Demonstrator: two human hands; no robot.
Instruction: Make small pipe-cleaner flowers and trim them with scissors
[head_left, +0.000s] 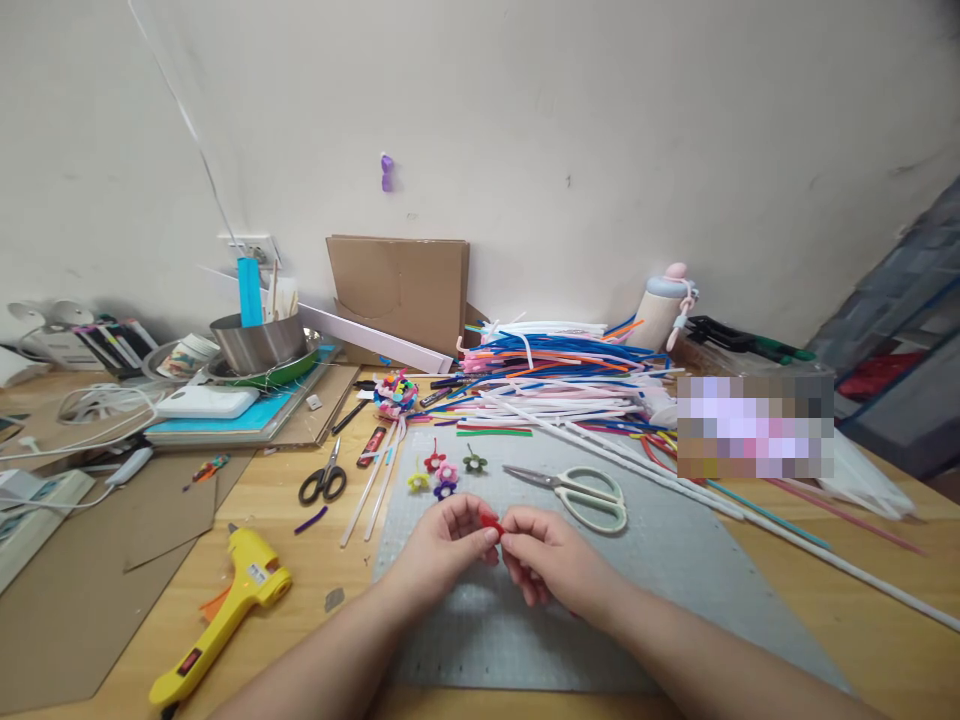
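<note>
Between my two hands is a small bent piece of red pipe cleaner [493, 524], pinched over the grey cutting mat [465, 640]. My left hand [454, 540] closes thumb and fingers on its left side. From the right, my right hand [544, 555] grips it between thumb and forefinger. Much of the red piece is hidden by the fingertips. Just beyond my hands lie several small pipe-cleaner flowers: red [435, 461], pink [448, 473], yellow [418, 482], purple [445, 491] and dark green [474, 462]. Scissors with pale green handles [589, 497] rest behind my right hand.
A yellow glue gun [251, 580] lies at the left, with black-handled scissors [323, 484] behind it. Bundles of coloured pipe cleaners [562, 375] fill the back. Glue sticks [375, 480] lie along the mat's left edge. A metal bowl [259, 342] and a bottle [652, 312] stand near the wall.
</note>
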